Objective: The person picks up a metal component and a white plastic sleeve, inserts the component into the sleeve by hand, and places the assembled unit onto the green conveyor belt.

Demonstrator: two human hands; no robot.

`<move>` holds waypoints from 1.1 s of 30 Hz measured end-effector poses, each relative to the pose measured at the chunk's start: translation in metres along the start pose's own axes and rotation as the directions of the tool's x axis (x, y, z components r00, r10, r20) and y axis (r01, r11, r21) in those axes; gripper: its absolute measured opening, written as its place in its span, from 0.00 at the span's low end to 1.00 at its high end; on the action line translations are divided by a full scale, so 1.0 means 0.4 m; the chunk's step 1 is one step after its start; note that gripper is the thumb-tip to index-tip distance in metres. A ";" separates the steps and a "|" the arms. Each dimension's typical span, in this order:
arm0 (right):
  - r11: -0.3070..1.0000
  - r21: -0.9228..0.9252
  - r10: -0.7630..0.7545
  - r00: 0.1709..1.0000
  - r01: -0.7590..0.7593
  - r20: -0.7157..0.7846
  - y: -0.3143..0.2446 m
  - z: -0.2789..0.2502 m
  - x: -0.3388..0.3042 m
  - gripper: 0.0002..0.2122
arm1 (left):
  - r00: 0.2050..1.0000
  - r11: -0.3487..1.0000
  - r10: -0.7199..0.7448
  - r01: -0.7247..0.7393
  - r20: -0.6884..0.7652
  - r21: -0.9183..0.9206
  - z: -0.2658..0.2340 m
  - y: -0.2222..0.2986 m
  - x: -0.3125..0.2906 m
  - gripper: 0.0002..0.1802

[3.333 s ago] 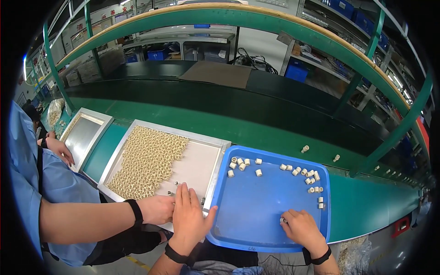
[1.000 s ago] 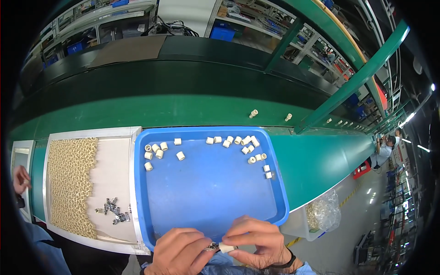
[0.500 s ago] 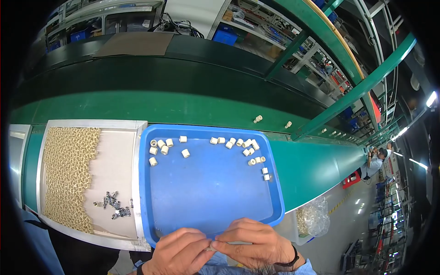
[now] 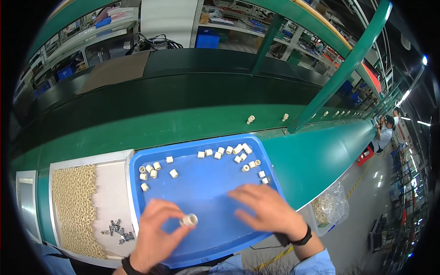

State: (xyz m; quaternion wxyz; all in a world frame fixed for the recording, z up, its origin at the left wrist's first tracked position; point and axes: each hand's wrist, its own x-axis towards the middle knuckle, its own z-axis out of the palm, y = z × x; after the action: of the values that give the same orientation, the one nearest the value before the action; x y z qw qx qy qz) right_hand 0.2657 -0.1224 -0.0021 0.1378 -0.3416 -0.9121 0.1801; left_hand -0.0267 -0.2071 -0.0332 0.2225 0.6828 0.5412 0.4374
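Thumb and fingers of my left hand (image 4: 156, 233) pinch a cream-coloured cylindrical fitting (image 4: 189, 220), its round open end facing right. My right hand (image 4: 266, 208) is over the right part of the blue tray (image 4: 206, 188), fingers stretched and apart, with nothing in it. Along the tray's far side lie several short cream cylinders, in a left cluster (image 4: 153, 174) and a right cluster (image 4: 238, 159). Both hands are above the near half of the tray, apart from each other and from those cylinders.
Left of the tray, a white-framed board (image 4: 112, 183) carries packed cream ring-shaped parts (image 4: 73, 206) and a heap of small shiny metal pieces (image 4: 121, 231). Fittings (image 4: 250, 119) stand along the green ledge beyond. A green post (image 4: 339, 68) rises at right, a plastic bag (image 4: 332, 206) below.
My hands, together at the tray's near edge before, have separated and moved forward. The left now holds the fitting out in view; the right has opened and moved right. The view has shifted too.
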 end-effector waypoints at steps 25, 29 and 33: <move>0.935 -0.351 -0.056 0.998 0.057 0.013 0.223 0.035 0.098 0.07 | 0.922 0.947 -0.278 0.214 0.270 0.241 0.167 -0.443 0.630 0.15; 0.948 -0.300 -0.122 0.992 0.112 -0.015 0.194 0.035 0.104 0.08 | 0.905 0.941 -0.254 0.150 0.340 0.302 0.157 -0.425 0.627 0.19; 0.950 -0.251 -0.204 0.977 0.185 -0.054 0.179 0.038 0.094 0.08 | 0.954 0.943 -0.176 0.092 0.243 0.320 0.055 -0.317 0.568 0.26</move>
State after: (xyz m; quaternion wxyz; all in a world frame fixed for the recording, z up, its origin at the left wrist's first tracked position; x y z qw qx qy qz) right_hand 0.2737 -0.0507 -0.0412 0.1478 -0.2714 -0.9503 0.0383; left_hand -0.0699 0.0487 -0.0621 0.2150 0.7232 0.6126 0.2357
